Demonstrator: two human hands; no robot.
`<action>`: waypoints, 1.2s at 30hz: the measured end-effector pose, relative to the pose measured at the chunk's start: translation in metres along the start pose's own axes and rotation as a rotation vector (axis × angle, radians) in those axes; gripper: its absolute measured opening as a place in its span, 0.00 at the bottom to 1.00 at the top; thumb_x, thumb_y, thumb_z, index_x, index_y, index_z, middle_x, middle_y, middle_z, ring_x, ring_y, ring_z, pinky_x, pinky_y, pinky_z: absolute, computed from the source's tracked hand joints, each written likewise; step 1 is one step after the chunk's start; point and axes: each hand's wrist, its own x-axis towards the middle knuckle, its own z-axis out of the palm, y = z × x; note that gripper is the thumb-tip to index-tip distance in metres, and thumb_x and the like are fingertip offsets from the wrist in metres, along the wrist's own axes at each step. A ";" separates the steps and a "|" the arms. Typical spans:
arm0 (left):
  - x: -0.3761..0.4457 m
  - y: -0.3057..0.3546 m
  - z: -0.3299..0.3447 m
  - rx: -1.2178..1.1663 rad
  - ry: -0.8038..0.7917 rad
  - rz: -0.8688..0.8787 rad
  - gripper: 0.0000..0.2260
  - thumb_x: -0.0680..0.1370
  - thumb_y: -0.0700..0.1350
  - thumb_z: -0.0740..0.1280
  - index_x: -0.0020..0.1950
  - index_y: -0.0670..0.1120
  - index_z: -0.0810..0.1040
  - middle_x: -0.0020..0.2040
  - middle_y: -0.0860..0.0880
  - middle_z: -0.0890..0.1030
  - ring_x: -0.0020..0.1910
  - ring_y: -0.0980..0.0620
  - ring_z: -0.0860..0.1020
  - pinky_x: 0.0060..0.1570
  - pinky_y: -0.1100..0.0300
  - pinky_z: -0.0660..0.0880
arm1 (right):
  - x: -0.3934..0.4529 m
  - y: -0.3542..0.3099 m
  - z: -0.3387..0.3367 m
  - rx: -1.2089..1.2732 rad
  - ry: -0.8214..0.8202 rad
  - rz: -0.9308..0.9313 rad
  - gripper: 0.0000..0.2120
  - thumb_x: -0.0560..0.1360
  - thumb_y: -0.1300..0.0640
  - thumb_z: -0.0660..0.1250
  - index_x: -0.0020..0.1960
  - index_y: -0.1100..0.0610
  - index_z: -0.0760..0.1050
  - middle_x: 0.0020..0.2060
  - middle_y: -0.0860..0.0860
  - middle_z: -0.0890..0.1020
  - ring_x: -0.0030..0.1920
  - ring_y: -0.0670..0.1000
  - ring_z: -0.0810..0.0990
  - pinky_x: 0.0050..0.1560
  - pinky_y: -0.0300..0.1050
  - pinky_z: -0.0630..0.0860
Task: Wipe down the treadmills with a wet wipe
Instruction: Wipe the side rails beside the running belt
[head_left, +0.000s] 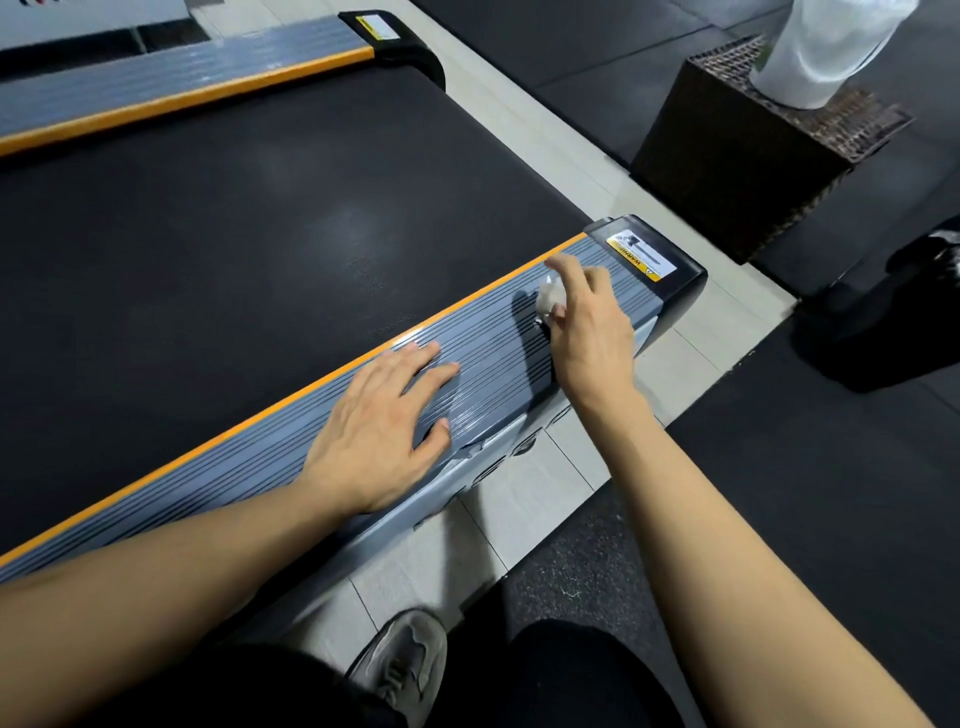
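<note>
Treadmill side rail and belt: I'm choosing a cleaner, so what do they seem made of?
The side rail looks like grey ribbed plastic or coated metal; its fine grooves catch a soft sheen. The belt looks like matte black textured rubber, with only dull glare. The right hand grips the wet wipe.

Left hand (382, 421) is lying flat, palm down, fingers spread, forearm reaching in from lower left. Right hand (587, 332) is reaching further forward, arm nearly straight, fingers curling around a small white wad, index finger sticking out.
</note>
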 end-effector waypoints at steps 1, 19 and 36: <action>0.000 0.000 0.000 0.001 0.001 0.001 0.26 0.80 0.59 0.53 0.78 0.54 0.65 0.80 0.52 0.62 0.79 0.48 0.60 0.79 0.48 0.57 | -0.001 0.007 0.000 0.000 -0.006 -0.073 0.14 0.78 0.63 0.65 0.62 0.50 0.74 0.54 0.52 0.77 0.42 0.57 0.76 0.40 0.52 0.76; -0.003 0.002 -0.004 -0.094 0.034 -0.071 0.23 0.79 0.52 0.64 0.74 0.53 0.68 0.75 0.52 0.64 0.73 0.50 0.65 0.67 0.52 0.69 | 0.060 0.026 0.001 0.175 -0.090 -0.013 0.08 0.77 0.63 0.62 0.49 0.56 0.79 0.48 0.49 0.82 0.50 0.49 0.79 0.54 0.47 0.77; -0.001 0.003 -0.004 -0.047 0.051 -0.031 0.24 0.77 0.53 0.61 0.72 0.49 0.70 0.75 0.52 0.67 0.74 0.49 0.65 0.72 0.52 0.67 | 0.051 -0.001 0.019 0.326 -0.171 -0.194 0.15 0.72 0.67 0.62 0.50 0.54 0.83 0.53 0.50 0.84 0.57 0.48 0.80 0.59 0.39 0.74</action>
